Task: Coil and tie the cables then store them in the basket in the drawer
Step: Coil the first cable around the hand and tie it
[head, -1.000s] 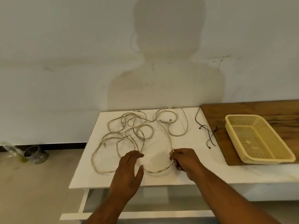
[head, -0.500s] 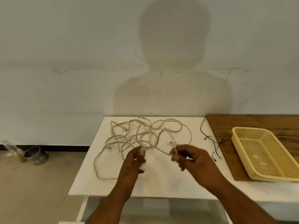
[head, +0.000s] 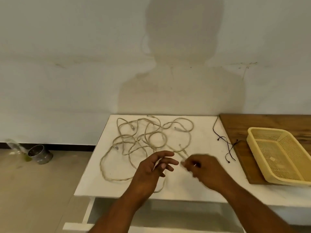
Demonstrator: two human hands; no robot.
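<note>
- Since half a second ago: both hands a little nearer each other over the front of the counter, with a strand now lifted between them; tangle spread much as before, basket in the same spot.
- White counter [head: 94, 179] against a pale wall, with a person's shadow cast on the wall.
- Wooden board [head: 262, 125] on the right part of the counter, carrying a yellow basket [head: 252, 142] — tilted, near rim hanging past the board's front edge.
- Thin black cord [head: 225, 142] lying loose between tangle and board, one end on the board.
- Open white drawer [head: 75, 227] below the counter front.
- Metal can [head: 39, 154] on the floor at far left, by the wall.
- Beige cables [head: 134, 137] sprawled in loose loops across the counter's middle and left, uncoiled, well apart from the basket.
- Left hand [head: 151, 172]: partly open, fingers spread forward, one strand running through them and trailing down to the counter edge.
- Right hand [head: 205, 170]: blurred, fingers curled — pinched on a cable end near the thumb, two strands leading back to the tangle.
</note>
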